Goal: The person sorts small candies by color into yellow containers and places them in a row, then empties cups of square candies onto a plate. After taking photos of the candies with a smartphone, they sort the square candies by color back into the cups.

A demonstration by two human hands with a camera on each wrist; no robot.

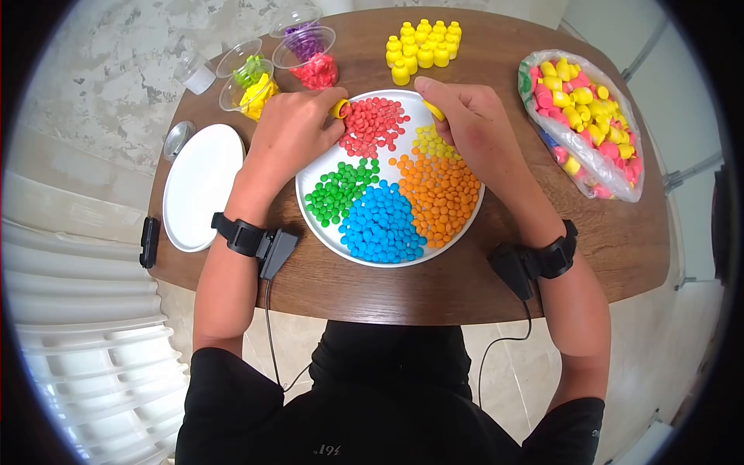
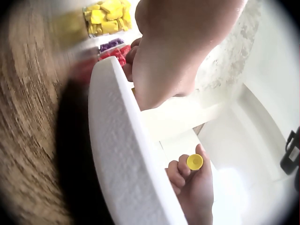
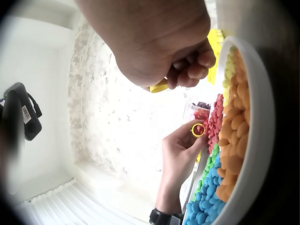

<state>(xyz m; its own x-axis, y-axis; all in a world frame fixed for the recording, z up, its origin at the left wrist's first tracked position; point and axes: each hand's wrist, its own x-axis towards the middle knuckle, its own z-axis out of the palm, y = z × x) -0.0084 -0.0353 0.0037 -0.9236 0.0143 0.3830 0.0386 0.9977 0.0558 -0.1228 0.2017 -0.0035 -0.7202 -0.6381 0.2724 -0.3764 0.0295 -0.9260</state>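
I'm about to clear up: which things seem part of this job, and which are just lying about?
Likely in use:
yellow container in left hand
yellow piece in right hand
white tray
coloured pieces
yellow bottles
plastic bag

Apparently lying about:
white plate
black object
clear cups

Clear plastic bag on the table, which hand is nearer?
Right: the right hand is left of the plastic bag, not touching; the left hand is farther left, across the round plate.

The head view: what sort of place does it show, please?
Probably an indoor room, perhaps in a home, though I cannot be sure: a wooden-looking table, a pleated white curtain and a pale tiled floor suggest it.
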